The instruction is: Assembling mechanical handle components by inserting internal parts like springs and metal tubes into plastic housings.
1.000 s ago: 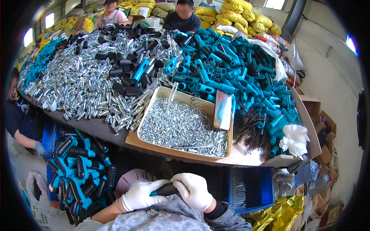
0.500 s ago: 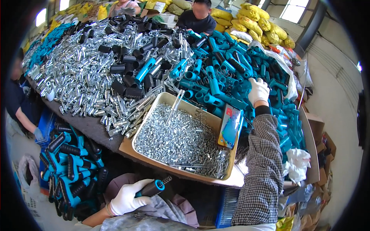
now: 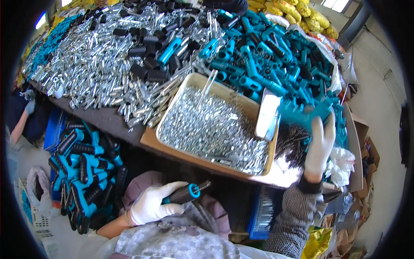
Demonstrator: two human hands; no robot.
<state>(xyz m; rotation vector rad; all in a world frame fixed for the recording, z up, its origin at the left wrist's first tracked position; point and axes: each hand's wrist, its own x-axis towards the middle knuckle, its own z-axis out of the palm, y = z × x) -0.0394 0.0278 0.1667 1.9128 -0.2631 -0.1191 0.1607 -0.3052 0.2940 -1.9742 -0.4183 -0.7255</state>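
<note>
In my white-gloved left hand (image 3: pixel 151 204) is a black handle grip (image 3: pixel 180 195) with a teal collar; a coiled metal spring (image 3: pixel 202 186) sticks out of its end, toward the right. My right hand (image 3: pixel 320 146), also gloved in white, is at the right side of the table. Its fingers are closed on a teal tubular part (image 3: pixel 299 117), smeared by motion, so its exact shape is hard to make out. Left of that hand lie a phone (image 3: pixel 268 114) with a bright screen and a cream tray (image 3: pixel 161 137) full of small metal pieces.
Teal tubular parts (image 3: pixel 250 64) are heaped behind the tray. Shiny metal pins and black sleeves (image 3: pixel 148 51) cover the table's left side. Teal-and-black handles (image 3: pixel 86 172) fill a blue crate (image 3: pixel 51 134) at lower left. A co-worker's arm (image 3: pixel 19 127) shows at far left.
My right hand has drawn back from the teal heap, down and to the right, and now has a teal part. The left hand still holds the grip. The view has tilted downward.
</note>
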